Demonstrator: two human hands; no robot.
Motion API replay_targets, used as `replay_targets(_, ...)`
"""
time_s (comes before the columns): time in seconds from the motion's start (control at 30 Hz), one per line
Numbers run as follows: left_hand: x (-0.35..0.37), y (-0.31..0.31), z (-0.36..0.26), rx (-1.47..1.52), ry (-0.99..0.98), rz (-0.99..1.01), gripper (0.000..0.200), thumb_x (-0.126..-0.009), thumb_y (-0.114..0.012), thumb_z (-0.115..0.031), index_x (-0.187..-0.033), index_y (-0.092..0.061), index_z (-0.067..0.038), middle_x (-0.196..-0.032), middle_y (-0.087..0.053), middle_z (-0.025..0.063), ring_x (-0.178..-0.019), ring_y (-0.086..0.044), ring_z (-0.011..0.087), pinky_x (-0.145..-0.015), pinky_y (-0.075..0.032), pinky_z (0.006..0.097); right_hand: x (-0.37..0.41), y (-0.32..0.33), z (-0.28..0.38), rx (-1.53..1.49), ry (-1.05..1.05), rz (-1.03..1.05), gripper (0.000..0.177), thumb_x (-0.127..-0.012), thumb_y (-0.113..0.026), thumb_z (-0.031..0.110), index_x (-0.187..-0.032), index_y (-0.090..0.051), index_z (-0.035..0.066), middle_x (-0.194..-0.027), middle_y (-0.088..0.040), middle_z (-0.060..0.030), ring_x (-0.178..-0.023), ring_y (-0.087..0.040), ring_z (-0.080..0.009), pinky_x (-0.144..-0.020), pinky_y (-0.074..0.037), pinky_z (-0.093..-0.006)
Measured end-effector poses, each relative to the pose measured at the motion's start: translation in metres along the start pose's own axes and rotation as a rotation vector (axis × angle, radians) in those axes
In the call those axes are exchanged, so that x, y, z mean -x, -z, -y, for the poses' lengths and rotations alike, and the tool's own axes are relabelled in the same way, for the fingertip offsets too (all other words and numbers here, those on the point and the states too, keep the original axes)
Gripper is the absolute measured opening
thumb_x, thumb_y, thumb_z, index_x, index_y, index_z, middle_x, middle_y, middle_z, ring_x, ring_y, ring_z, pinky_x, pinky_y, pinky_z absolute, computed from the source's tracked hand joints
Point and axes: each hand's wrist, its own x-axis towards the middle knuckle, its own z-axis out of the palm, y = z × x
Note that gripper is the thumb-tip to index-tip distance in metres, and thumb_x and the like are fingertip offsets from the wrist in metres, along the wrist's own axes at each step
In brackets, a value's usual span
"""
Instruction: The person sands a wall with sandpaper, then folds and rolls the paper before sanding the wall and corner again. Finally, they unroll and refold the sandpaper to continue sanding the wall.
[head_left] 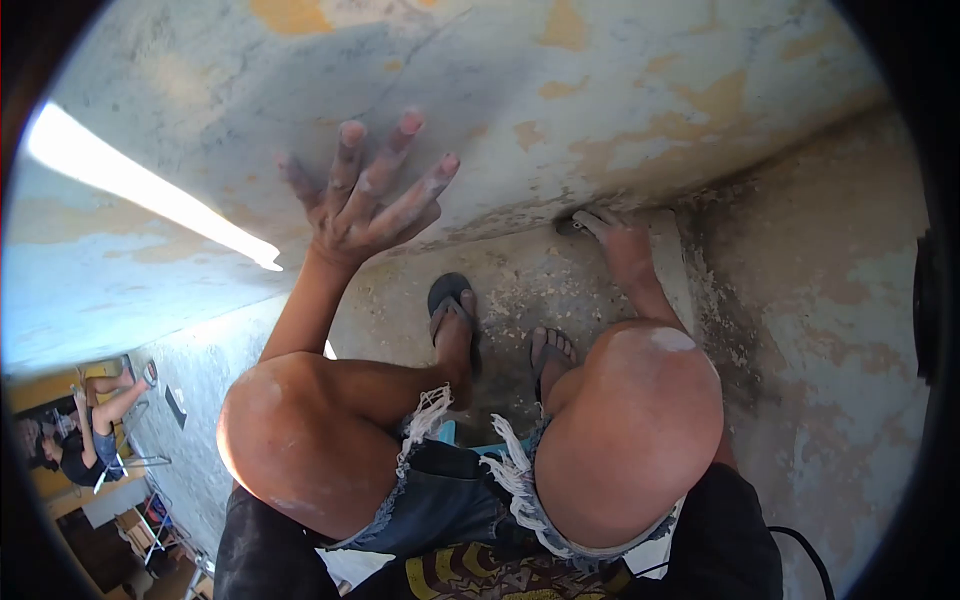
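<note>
My left hand is raised against the patchy, peeling wall, fingers spread wide and dusted with pale powder. It holds nothing. Low down, where the wall meets the floor, is my right hand, its dusty fingers over a small dark thing close to the wall. Whether that is a pad or another tool cannot be made out, since the fingers partly cover it.
Flakes and dust lie on the concrete floor around my sandalled feet. A second stained wall forms a corner at right. Far left, another person sits on a chair. A black cable curves at lower right.
</note>
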Motion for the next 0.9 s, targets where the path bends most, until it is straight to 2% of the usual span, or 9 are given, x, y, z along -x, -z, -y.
replay_targets(0.13, 0.006, 0.008, -0.003, 0.036, 0.018, 0.023, 0.063, -0.073, -0.067, -0.024, -0.132, -0.054, -0.041, -0.146, -0.055, 0.0030, -0.152, -0.023, 0.0360, -0.119, 0.007, 0.0647, 0.004, 0.008, -0.002, -0.190, -0.166, -0.166, 0.036, -0.094, -0.056, 0.008, -0.126, -0.066, 0.022, -0.126, -0.067, -0.0071, -0.099, -0.070, -0.0307, -0.086, -0.057, -0.0412)
replay_targets(0.23, 0.015, 0.005, 0.005, 0.027, 0.041, 0.027, 0.051, -0.080, -0.070, -0.040, -0.128, -0.055, -0.048, -0.146, -0.055, -0.0028, -0.152, -0.023, 0.0324, -0.119, 0.008, 0.0658, 0.007, -0.001, -0.021, 0.049, -0.086, 0.048, 0.031, -0.093, -0.064, 0.017, -0.124, -0.067, 0.020, -0.123, -0.067, -0.0073, -0.098, -0.070, -0.0313, -0.085, -0.057, -0.0408)
replay_targets(0.33, 0.020, 0.010, 0.008, 0.113, 0.005, 0.024, 0.059, -0.077, -0.070, -0.035, -0.131, -0.051, -0.047, -0.148, -0.053, -0.0008, -0.153, -0.020, 0.0328, -0.118, 0.009, 0.0676, 0.049, 0.033, -0.020, -0.389, -0.336, -0.293, 0.032, -0.092, -0.068, 0.019, -0.123, -0.066, 0.013, -0.117, -0.070, -0.0076, -0.092, -0.072, -0.0270, -0.079, -0.058, -0.0369)
replay_targets(0.4, 0.015, 0.018, 0.008, 0.142, -0.045, 0.042, 0.064, -0.076, -0.069, -0.030, -0.134, -0.048, -0.045, -0.151, -0.049, 0.0038, -0.154, -0.015, 0.0352, -0.116, 0.009, 0.0697, 0.090, 0.029, -0.026, -1.153, -0.882, -0.357, 0.037, -0.094, -0.071, 0.027, -0.123, -0.061, 0.006, -0.109, -0.069, -0.0071, -0.088, -0.071, -0.0212, -0.072, -0.058, -0.0311)
replay_targets(0.43, 0.011, 0.020, 0.010, 0.175, -0.054, 0.045, 0.074, -0.074, -0.068, -0.025, -0.142, -0.043, -0.040, -0.153, -0.045, 0.0093, -0.154, -0.010, 0.0383, -0.116, 0.009, 0.0694, 0.116, 0.001, -0.030, -1.154, -0.909, -0.393, 0.037, -0.094, -0.071, 0.027, -0.123, -0.061, 0.006, -0.109, -0.069, -0.0071, -0.088, -0.071, -0.0212, -0.072, -0.058, -0.0311)
replay_targets(0.5, -0.001, 0.016, 0.007, 0.234, -0.081, 0.037, 0.084, -0.072, -0.068, -0.021, -0.150, -0.038, -0.034, -0.155, -0.041, 0.0148, -0.154, -0.005, 0.0415, -0.116, 0.009, 0.0690, 0.159, -0.074, -0.028, -1.914, -1.253, -0.660, 0.037, -0.097, -0.067, 0.029, -0.123, -0.056, 0.004, -0.107, -0.065, -0.0061, -0.092, -0.069, -0.0173, -0.070, -0.056, -0.0268)
replay_targets(0.67, -0.044, 0.012, 0.012, 0.182, -0.163, -0.016, 0.073, -0.076, -0.067, -0.023, -0.145, -0.044, -0.029, -0.154, -0.039, 0.0198, -0.153, 0.000, 0.0460, -0.114, 0.011, 0.0708, 0.131, -0.101, 0.056, -2.591, -1.329, -0.783, 0.032, -0.099, -0.065, 0.027, -0.121, -0.054, 0.008, -0.104, -0.063, -0.0061, -0.091, -0.066, -0.0179, -0.072, -0.057, -0.0270)
replay_targets(0.8, -0.043, 0.009, 0.007, 0.100, -0.217, -0.012, 0.067, -0.078, -0.067, -0.023, -0.142, -0.048, -0.028, -0.154, -0.039, 0.0195, -0.153, 0.001, 0.0464, -0.113, 0.011, 0.0712, 0.092, -0.144, 0.072, -2.741, -1.175, -0.826, 0.031, -0.099, -0.065, 0.029, -0.117, -0.057, 0.007, -0.098, -0.064, -0.0055, -0.085, -0.066, -0.0173, -0.073, -0.056, -0.0270)
replay_targets(0.9, -0.036, 0.009, 0.007, 0.090, -0.200, -0.002, 0.064, -0.079, -0.066, -0.022, -0.140, -0.050, -0.028, -0.155, -0.039, 0.0184, -0.153, 0.002, 0.0460, -0.113, 0.010, 0.0718, 0.070, -0.176, 0.084, -2.977, -0.877, -0.519, 0.032, -0.097, -0.066, 0.031, -0.112, -0.057, 0.005, -0.102, -0.067, -0.0094, -0.089, -0.068, -0.0188, -0.081, -0.059, -0.0283)
